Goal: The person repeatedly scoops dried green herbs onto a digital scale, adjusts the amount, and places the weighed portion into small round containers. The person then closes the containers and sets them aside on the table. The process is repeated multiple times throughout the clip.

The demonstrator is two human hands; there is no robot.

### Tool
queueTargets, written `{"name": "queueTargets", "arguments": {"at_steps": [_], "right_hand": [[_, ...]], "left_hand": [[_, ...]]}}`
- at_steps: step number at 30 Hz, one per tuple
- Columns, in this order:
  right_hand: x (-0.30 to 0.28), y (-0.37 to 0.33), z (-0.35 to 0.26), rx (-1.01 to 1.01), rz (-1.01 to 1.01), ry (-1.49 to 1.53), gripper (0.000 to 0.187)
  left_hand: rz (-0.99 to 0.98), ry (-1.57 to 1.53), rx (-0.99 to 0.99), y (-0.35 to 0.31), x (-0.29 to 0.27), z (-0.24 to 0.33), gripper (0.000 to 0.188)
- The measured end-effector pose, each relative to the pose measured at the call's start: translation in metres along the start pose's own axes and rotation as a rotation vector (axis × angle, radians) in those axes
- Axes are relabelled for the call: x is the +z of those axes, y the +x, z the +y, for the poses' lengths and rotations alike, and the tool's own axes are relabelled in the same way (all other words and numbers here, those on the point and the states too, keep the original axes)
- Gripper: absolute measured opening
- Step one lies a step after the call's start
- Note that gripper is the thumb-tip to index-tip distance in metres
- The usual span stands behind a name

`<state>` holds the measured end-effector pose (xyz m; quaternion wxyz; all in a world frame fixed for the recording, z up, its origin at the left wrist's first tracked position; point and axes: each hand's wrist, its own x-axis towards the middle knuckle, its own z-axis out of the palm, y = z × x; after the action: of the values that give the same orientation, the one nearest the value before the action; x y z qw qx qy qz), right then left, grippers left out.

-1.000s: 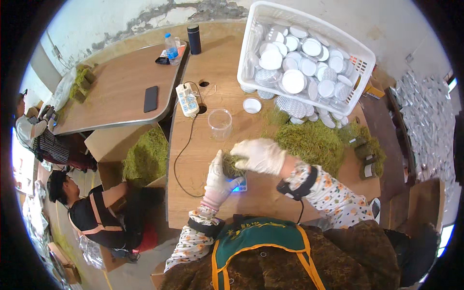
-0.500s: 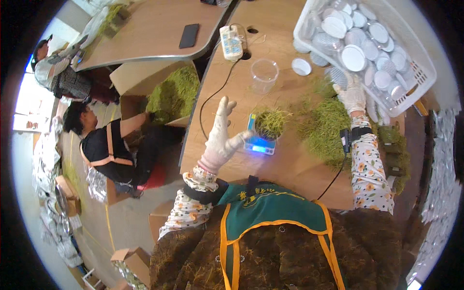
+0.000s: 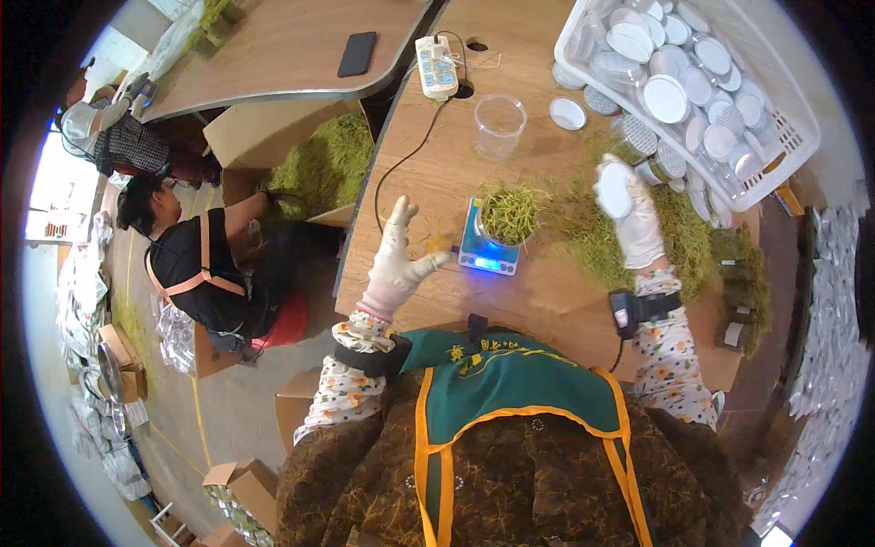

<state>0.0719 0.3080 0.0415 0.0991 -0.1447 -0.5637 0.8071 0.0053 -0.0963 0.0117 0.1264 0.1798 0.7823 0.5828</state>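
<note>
My left hand (image 3: 398, 260), in a white glove, hovers left of a small blue scale (image 3: 468, 248) with its fingers spread and nothing in them. On the scale, whose display glows blue, sits a clear tub filled with dried green plant strands (image 3: 509, 215). To the right, my right hand (image 3: 643, 232), gloved too, grips a round white lid (image 3: 614, 190) above a loose heap of the same green strands (image 3: 583, 246). A clear tub (image 3: 499, 132) without strands stands beyond the scale.
A white plastic basket (image 3: 791, 159) full of round lids and tubs is at the far right. Another white lid (image 3: 567, 113) lies near it. A power strip (image 3: 436, 71) with a dark cable lies far left on the table. At left, a person (image 3: 205, 273) sits by a carton (image 3: 246, 137) of green strands.
My right hand has come away from beside the basket, toward me and left, and now carries a white lid. My left hand has drawn slightly left, still spread.
</note>
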Motion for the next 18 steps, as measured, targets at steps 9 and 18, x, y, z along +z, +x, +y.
{"name": "queueTargets", "arguments": {"at_steps": [9, 18], "right_hand": [[0.081, 0.004, 0.060, 0.040, -0.060, 0.114, 0.040], [0.134, -0.007, 0.020, -0.085, -0.207, -0.394, 0.037]], "left_hand": [[-0.052, 0.361, 0.122, 0.022, 0.081, 0.008, 0.122], [0.010, 0.182, 0.123, 0.042, 0.102, 0.024, 0.111]]}}
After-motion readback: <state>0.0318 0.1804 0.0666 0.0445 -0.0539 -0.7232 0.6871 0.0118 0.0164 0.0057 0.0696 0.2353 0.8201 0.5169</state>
